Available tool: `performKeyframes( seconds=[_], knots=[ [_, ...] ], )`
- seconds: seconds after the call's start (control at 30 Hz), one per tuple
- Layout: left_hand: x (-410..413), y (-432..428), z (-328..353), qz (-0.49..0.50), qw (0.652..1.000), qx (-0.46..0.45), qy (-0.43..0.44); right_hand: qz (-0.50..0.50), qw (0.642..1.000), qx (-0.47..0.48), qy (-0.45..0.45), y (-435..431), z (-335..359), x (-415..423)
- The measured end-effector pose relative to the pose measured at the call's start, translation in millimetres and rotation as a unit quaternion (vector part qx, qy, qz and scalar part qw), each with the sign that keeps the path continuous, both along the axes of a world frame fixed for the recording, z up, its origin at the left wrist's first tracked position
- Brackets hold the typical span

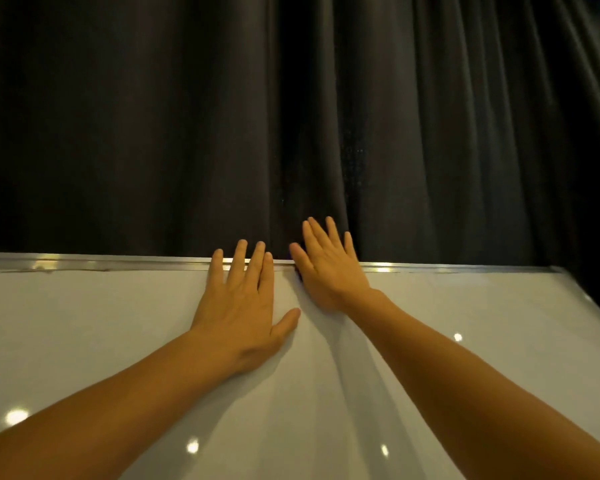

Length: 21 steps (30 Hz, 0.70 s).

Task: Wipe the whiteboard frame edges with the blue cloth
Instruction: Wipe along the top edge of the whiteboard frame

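Observation:
The whiteboard [101, 341] fills the lower half of the head view, with its silver metal frame edge [118, 263] running across the top. My left hand [243, 306] lies flat on the board, fingers spread, fingertips resting on the frame edge. My right hand [329, 268] is open too, its palm at the frame and its fingers reaching over the top edge against the curtain. Neither hand holds anything. No blue cloth is in view.
A dark pleated curtain [430, 133] hangs right behind the board and fills the upper half. The board's right frame edge [589, 299] slants down at the far right. Ceiling lights reflect as bright spots on the board surface.

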State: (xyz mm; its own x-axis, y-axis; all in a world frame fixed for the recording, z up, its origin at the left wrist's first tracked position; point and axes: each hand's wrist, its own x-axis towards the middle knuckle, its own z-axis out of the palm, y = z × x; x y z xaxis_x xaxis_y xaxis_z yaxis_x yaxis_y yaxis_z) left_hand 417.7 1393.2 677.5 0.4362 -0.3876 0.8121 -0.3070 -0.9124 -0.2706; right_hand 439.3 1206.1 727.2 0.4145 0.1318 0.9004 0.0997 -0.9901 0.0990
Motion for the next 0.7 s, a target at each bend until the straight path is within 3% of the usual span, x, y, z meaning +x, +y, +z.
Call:
performKeyframes(
  seconds=[0.1, 0.3, 0.53, 0.7],
  knots=[
    [2, -12, 0, 0.03, 1.0, -0.001, -0.001, -0.088, 0.994, 0.043, 0.048, -62, 9, -7],
    [-1, -72, 3, 0.024, 1.0, -0.001, 0.008, 0.047, 0.996, -0.07, -0.007, -72, -7, 9],
    [7, -183, 1, 0.049, 0.999, -0.004, 0.011, -0.044, 0.998, -0.043, -0.008, -251, 7, 6],
    [15, -272, 14, 0.032, 0.999, -0.026, -0.013, 0.091, 0.993, -0.067, -0.022, -256, -1, 17]
  ],
)
